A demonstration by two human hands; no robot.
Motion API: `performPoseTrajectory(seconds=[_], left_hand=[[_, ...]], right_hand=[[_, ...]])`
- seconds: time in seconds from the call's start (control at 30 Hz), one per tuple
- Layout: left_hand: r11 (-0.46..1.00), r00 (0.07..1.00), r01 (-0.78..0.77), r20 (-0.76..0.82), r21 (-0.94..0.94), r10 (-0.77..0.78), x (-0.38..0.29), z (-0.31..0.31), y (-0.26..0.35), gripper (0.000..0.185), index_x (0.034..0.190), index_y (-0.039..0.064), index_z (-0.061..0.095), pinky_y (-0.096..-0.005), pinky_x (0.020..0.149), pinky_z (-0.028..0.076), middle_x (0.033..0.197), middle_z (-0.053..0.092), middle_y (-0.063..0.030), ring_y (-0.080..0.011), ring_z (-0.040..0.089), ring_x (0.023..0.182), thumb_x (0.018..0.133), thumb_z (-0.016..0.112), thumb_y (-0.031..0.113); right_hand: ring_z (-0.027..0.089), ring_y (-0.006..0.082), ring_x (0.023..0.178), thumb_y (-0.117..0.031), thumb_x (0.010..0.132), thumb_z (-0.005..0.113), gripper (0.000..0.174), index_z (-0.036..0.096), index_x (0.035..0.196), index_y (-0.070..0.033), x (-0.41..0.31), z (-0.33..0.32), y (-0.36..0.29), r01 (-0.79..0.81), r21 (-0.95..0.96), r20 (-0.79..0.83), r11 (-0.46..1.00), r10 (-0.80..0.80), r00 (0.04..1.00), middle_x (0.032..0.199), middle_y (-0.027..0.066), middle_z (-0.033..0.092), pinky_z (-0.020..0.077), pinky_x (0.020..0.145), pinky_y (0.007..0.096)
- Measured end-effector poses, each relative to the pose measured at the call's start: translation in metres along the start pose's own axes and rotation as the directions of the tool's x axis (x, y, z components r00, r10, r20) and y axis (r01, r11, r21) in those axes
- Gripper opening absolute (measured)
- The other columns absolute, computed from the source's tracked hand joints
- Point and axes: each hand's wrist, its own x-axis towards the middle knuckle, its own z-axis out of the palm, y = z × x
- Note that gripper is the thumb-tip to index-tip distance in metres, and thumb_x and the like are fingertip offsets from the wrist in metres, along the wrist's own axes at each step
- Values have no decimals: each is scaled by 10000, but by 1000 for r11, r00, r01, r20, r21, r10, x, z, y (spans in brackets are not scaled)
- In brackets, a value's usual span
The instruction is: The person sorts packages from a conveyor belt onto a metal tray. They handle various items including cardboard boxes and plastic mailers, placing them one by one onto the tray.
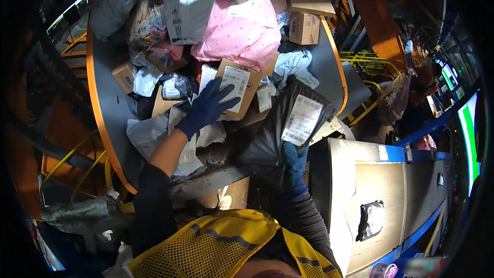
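Observation:
My left hand, in a dark blue glove, lies with spread fingers on a labelled cardboard box in the heap before me. To its right, my gloved right hand grips the lower edge of a black plastic parcel that bears a white label. A pink dotted bag rests just above the cardboard box. A tall white package stands at the pink bag's left. Below my left hand lie white plastic mailers.
Parcels are heaped on a grey chute with an orange rim. At the right runs a conveyor belt with blue edges, carrying a small black-and-white parcel. Yellow metal rails stand beyond the chute.

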Motion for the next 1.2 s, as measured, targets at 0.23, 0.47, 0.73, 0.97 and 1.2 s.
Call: performPoseTrajectory(seconds=[0.23,0.47,0.73,0.97,1.2], left_hand=[[693,906,224,-117,-685,-408,-36,-99,30,774,1488,47,528,-454,1180,380,1558,494,-150,-337,470,1436,793,830,203],[21,529,144,59,-989,-847,-107,-121,69,734,1486,-18,483,-393,1117,436,1478,549,-125,-248,546,1336,917,745,364],[-599,467,-108,491,-793,-735,-95,-16,46,351,1363,63,610,-337,1045,497,1325,651,-24,-157,619,1193,1041,570,198],[-481,540,178,494,-859,-681,-55,10,67,414,1393,73,588,-330,1006,498,1320,635,-18,-150,605,1174,1010,650,218],[-430,540,250,493,-868,-682,-55,7,74,500,1457,40,551,-303,1037,453,1379,606,-39,-136,577,1198,1028,640,281]], right_hand=[[651,200,1085,-131,945,674,587,448,1481,-51,16,25,-45,-63,117,105,991,51,993,1267,91,640,553,986,341],[646,187,1101,-98,976,631,525,459,1471,-66,8,36,-53,-105,204,208,973,61,976,1292,83,626,549,1003,350],[604,149,1157,-127,987,652,552,456,1496,-38,-12,-30,-36,-34,-45,93,998,38,995,1372,59,588,479,1029,300],[522,251,1326,-361,1028,457,642,386,1546,12,-90,-230,-49,209,-341,-167,917,-278,946,1496,142,504,395,1160,402],[507,269,1356,-462,1035,442,684,381,1552,-18,-172,-417,-143,95,-454,-791,886,-449,416,1511,142,498,386,1178,432]])
